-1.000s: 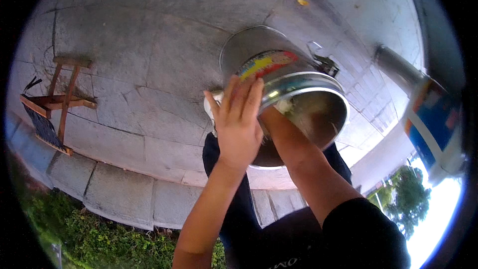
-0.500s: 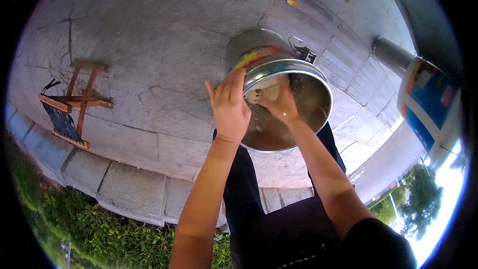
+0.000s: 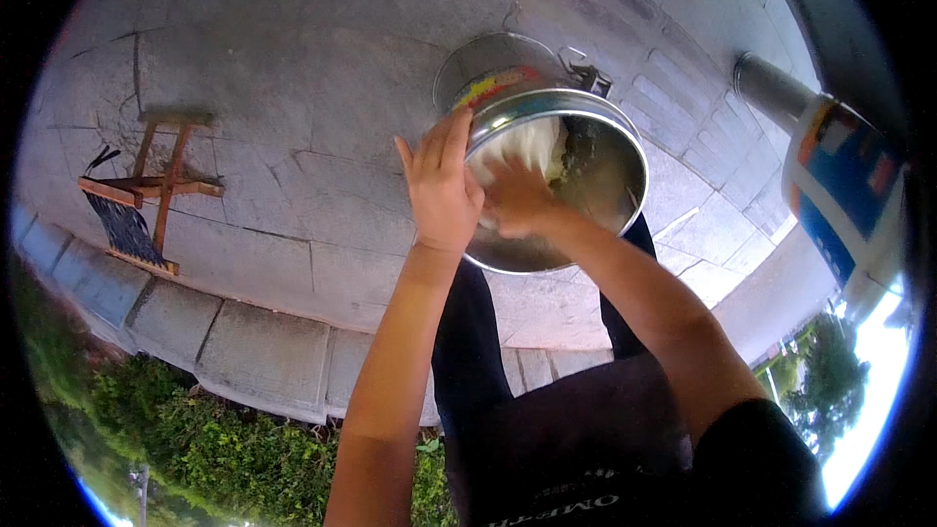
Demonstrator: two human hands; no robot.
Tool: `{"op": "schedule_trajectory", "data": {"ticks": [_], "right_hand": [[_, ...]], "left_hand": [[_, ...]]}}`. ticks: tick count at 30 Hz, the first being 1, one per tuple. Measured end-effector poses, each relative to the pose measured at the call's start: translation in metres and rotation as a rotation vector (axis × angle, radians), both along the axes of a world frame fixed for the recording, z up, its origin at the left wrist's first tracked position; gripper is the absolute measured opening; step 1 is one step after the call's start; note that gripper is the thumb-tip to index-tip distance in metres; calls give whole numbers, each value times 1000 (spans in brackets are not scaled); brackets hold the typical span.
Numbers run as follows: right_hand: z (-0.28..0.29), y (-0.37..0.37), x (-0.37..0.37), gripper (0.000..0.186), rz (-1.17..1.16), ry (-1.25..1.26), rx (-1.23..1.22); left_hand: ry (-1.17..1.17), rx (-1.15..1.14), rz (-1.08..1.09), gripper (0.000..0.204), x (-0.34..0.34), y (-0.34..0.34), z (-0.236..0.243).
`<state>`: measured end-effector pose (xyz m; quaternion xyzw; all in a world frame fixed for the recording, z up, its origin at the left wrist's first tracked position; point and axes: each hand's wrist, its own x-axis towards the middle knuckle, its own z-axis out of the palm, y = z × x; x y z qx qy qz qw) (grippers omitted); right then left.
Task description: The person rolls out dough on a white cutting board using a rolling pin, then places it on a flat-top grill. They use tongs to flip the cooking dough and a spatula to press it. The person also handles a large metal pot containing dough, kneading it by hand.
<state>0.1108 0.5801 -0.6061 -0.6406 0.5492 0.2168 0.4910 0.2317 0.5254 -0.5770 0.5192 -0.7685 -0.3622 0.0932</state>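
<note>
A shiny steel bowl (image 3: 605, 195) is held up in front of me, tilted toward me. My left hand (image 3: 441, 187) presses flat against its outer left rim, fingers pointing up. My right hand (image 3: 517, 197) reaches inside the bowl, fingers curled onto a white mass (image 3: 532, 144) lying against the inner wall; whether it grips it I cannot tell. Dark bits (image 3: 586, 137) cling to the bowl's far side. Below the bowl stands a metal bucket (image 3: 488, 73) with a coloured label, on the paving.
Grey stone paving (image 3: 293, 88) with a raised kerb (image 3: 244, 351) and green plants (image 3: 215, 439) below it. A small wooden folding stool (image 3: 146, 190) stands at left. A grey post with a blue and white sign (image 3: 839, 176) rises at right.
The bowl has tipped more toward me, and my right hand has gone deeper into it onto the white mass. The left hand stays on the rim.
</note>
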Motion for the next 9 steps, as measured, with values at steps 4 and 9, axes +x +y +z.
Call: {"op": "schedule_trajectory", "data": {"ticks": [4,9], "right_hand": [[-24,60,3,31,-155,28,378],[-133,119,32,64,-207,42,-250]], "left_hand": [[-27,21,-59,65,-5,14,2],[-20,117,-117,67,-10,28,8]]}}
